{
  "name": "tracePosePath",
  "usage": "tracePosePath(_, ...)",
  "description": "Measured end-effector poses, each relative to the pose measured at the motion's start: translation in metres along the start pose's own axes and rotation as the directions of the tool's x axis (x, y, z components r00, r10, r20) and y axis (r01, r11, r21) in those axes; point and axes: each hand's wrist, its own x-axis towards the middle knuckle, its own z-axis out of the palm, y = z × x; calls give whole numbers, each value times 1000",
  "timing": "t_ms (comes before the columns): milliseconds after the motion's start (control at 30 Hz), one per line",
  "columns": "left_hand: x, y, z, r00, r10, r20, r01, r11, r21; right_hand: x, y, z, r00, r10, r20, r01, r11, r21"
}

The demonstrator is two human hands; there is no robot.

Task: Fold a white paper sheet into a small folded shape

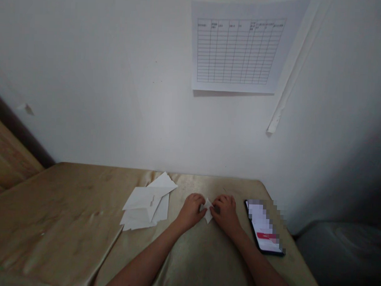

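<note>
A small piece of folded white paper (208, 210) lies between my two hands, close above or on the gold-brown cloth. My left hand (192, 210) grips its left side with curled fingers and thumb. On the opposite side, my right hand (225, 212) pinches the right edge, thumb and forefinger near the middle. The paper shows pointed corners at top and bottom; parts of its sides are hidden by my fingers. Left of my left hand is a loose pile of white paper sheets (141, 199), overlapping at different angles.
A phone (264, 229) with a lit, partly blurred screen lies to the right of my right forearm. The shiny gold-brown cloth (66, 213) covers the surface up to the white wall. A printed table sheet (237, 53) hangs on the wall. A dark grey rounded object (339, 248) stands at right.
</note>
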Motion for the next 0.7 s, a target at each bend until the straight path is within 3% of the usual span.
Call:
tracePosePath(467,1,16,-1,992,-114,-50,115,993,6,1,0,7,999,48,4,-48,997,-60)
tracePosePath(700,-1,12,1,992,-115,-56,116,993,16,2,4,10,999,51,-8,-51,997,-60)
